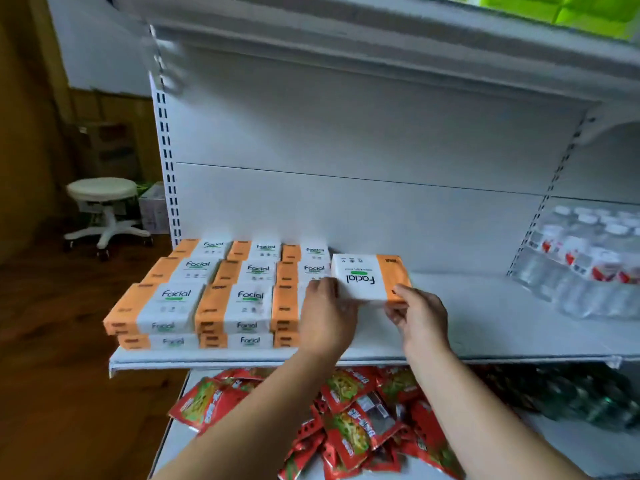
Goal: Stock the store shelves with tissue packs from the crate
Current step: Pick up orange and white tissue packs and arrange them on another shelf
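On the shelf (485, 323), stacks (207, 296) fill the left side. One pack (363, 277) is held just right of them, its long side running left to right. The left hand (325, 317) grips its left end, and the right hand (420, 317) pinches its right end.

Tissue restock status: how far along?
Done: three columns of tissue packs stacked at the left of the shelf. In hand: left hand and right hand hold one more pack beside them, print reversed versus the rest. Left: bare shelf runs to the water bottles; the crate is out of view, so leftover stock is unknown.
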